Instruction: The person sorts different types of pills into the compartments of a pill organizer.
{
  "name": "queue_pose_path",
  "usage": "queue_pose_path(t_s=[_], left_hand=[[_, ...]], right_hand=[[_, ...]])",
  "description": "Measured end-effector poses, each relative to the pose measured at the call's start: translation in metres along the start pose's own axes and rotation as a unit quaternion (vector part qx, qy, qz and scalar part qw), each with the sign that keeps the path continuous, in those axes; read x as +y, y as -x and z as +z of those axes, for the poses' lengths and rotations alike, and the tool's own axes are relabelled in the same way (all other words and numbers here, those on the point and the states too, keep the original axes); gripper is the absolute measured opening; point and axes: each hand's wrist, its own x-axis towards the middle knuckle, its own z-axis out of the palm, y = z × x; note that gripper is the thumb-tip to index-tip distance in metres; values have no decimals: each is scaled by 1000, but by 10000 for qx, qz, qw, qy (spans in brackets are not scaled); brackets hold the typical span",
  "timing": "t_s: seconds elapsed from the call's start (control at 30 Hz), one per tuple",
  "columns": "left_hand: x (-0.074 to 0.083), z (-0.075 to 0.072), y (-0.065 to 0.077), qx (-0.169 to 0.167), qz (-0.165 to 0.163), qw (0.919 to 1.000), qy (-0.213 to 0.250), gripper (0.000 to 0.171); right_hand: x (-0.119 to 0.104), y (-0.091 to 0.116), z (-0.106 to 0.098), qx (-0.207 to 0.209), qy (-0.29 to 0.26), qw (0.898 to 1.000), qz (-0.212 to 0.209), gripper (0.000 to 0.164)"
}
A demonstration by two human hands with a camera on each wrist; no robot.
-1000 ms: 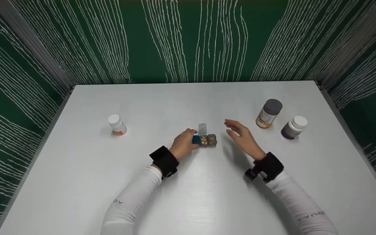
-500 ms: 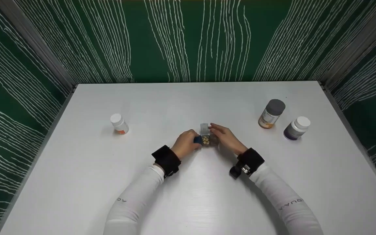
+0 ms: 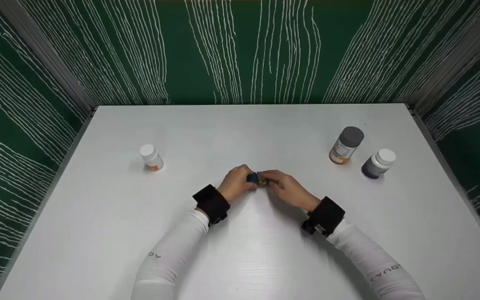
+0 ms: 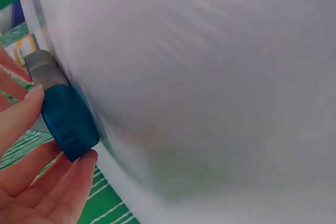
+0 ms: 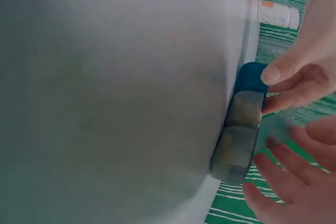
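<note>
A small pill organizer [image 3: 252, 178] with a blue end compartment and two clear grey ones stands at mid-table. Yellowish pills [image 3: 262, 181] show in its middle. My left hand [image 3: 236, 182] pinches the blue end, its thumb on one face as the left wrist view shows. From the other side my right hand [image 3: 289, 189] reaches the clear end, hiding much of it in the head view. In the right wrist view its fairly straight fingers touch a raised transparent lid [image 5: 277, 128]. That lid is tilted out from the box.
To the left stands a white pill bottle [image 3: 152, 158] with an orange mark. On the right are a grey-lidded jar [image 3: 346, 146] and a white-capped bottle [image 3: 378, 164]. Green walls with white lines border the white table [image 3: 240, 250].
My right hand has moved left from above the table to the organizer. The lid stood upright earlier and is now lower under the right fingers. My left hand keeps its hold.
</note>
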Motion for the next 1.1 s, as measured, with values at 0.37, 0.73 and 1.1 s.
queue_pose_path(t_s=[0.37,0.73,1.1], left_hand=[[2,-1,1,-67,56,9998,-196,30],[2,0,-1,-88,203,9993,-311,27],[1,0,1,-28,277,9985,-469,26]], right_hand=[[-8,14,10,179,3064,9413,-1407,33],[-17,17,18,-373,4107,9068,-873,39],[-14,15,13,-412,3551,9276,-1084,34]])
